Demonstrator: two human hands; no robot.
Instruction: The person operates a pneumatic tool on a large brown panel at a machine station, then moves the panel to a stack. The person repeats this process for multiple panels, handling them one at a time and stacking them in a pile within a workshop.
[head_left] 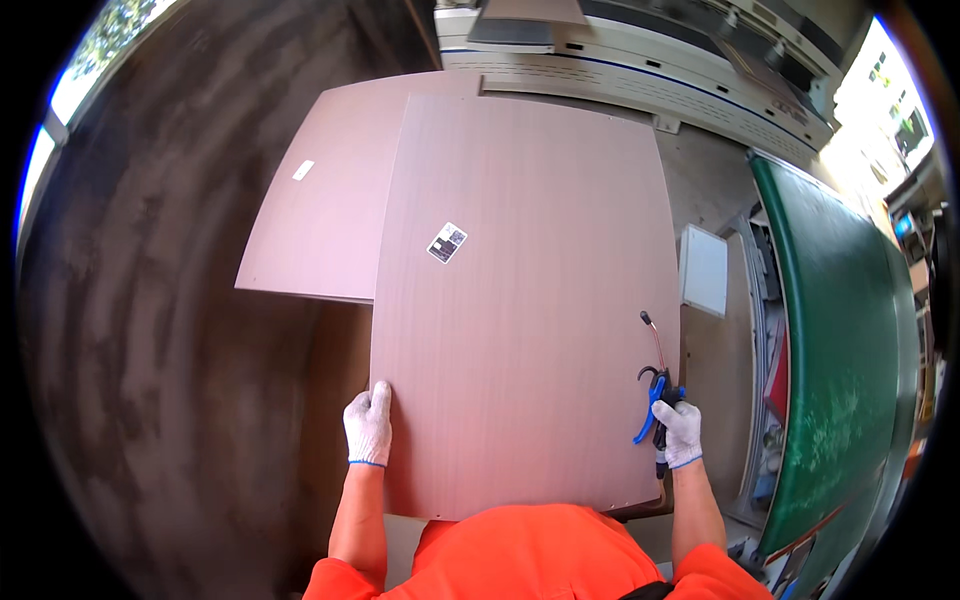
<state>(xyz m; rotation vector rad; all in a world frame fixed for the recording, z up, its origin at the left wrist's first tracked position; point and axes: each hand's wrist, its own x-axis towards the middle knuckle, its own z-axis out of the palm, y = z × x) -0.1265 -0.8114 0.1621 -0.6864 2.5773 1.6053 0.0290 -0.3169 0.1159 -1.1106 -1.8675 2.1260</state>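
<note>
A large pinkish-brown board (530,300) lies flat in front of me, one label (447,242) stuck on its face. My left hand (369,424), in a white knit glove with a blue cuff, is closed on its left edge, thumb on top and fingers hidden below. At the right edge my right hand (681,432), gloved the same way, is closed around a blue and black air blow gun (656,405). Its thin copper-coloured nozzle with a black tip points away from me over the board. Whether this hand also grips the board cannot be made out.
Under the board's left side lies a second similar board (315,205) with a small white label. A long white machine (620,75) runs across the back. To the right stand a white box (704,270) and a green-topped table (840,340) with items beneath. Dark brown surface (170,300) fills the left.
</note>
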